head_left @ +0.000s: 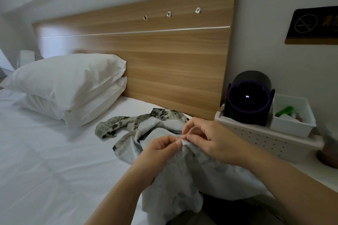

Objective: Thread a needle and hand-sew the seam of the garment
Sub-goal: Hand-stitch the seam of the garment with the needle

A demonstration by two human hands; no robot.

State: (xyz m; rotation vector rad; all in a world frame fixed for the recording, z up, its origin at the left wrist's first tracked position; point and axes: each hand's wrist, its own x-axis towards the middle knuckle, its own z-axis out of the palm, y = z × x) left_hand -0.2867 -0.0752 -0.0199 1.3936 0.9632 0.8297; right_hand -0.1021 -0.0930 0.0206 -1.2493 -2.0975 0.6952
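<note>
A wide bed with a white sheet (45, 160) fills the lower left, backed by a tall light-wood headboard panel (164, 56) with three small metal studs near its top. Two plump white pillows (69, 86) are stacked against the headboard on the left. A crumpled grey-and-green patterned fabric garment (170, 179) lies across the sheet near the right edge of the bed, its darker printed part spread toward the headboard and its paler side bunched up under the hands. To the right of the bed a white perforated plastic basket (265, 140) carries a round black device with a purple ring (248, 98) and a small white rectangular bin (292, 115) holding something green. The right hand (214, 139) rests on the raised fold of the garment, its fingers (190, 138) pressed together at the fold's peak. The left hand (161, 150) meets it there, fingers pinched shut on the cloth. Needle and thread are too small to make out
</note>
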